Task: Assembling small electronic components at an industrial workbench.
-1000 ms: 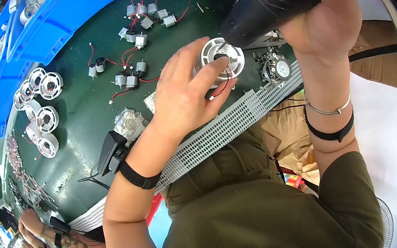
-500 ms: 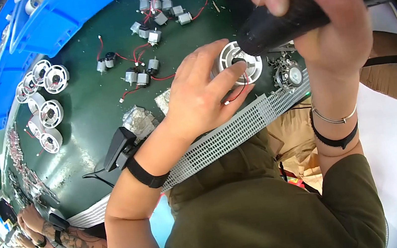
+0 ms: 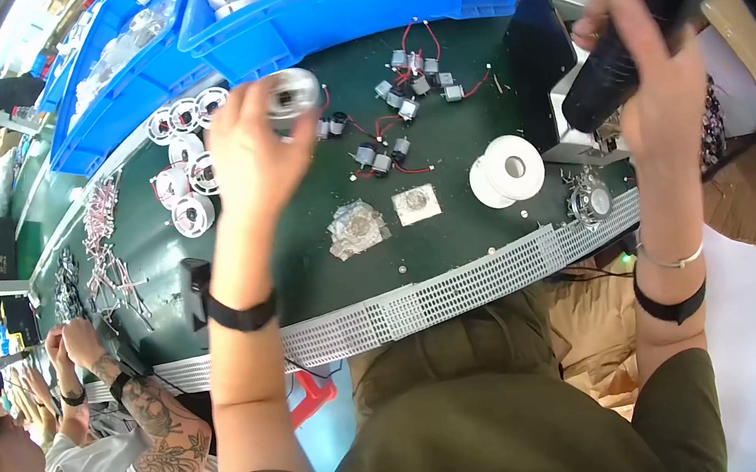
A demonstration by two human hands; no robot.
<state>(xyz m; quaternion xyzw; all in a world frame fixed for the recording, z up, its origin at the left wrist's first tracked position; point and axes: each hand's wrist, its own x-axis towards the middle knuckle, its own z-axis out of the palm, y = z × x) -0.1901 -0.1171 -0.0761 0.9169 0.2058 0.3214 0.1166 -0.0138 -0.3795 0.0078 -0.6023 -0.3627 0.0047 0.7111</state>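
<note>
My left hand [image 3: 254, 152] is closed on a white round plastic housing [image 3: 292, 91], slightly blurred, held up at the far left of the green table. Its fingers grip the near left side of the rim. Beside it stand several similar white housings [image 3: 193, 214] with dark centres and red wires. At the upper right, my right hand [image 3: 649, 47] is wrapped round a black, thick-barrelled power screwdriver [image 3: 604, 84], its lower end pointing down and left. A white spool-shaped piece [image 3: 515, 168] stands on the table between the hands. Small silver motors [image 3: 405, 89] with red wires lie in clusters.
Blue bins [image 3: 358, 11] of white parts line the far side. Two foil-like pieces [image 3: 358, 229] lie near the perforated grey strip [image 3: 424, 299] at the table edge. A round metal part [image 3: 591, 200] sits at right. Cable bundles [image 3: 104, 224] and a co-worker's tattooed arm [image 3: 147, 400] are at left.
My left hand has lifted the white housing off to the far left, uncovering the white spool-shaped piece. My right hand has drawn the screwdriver up and right. The head view has shifted, showing more bins.
</note>
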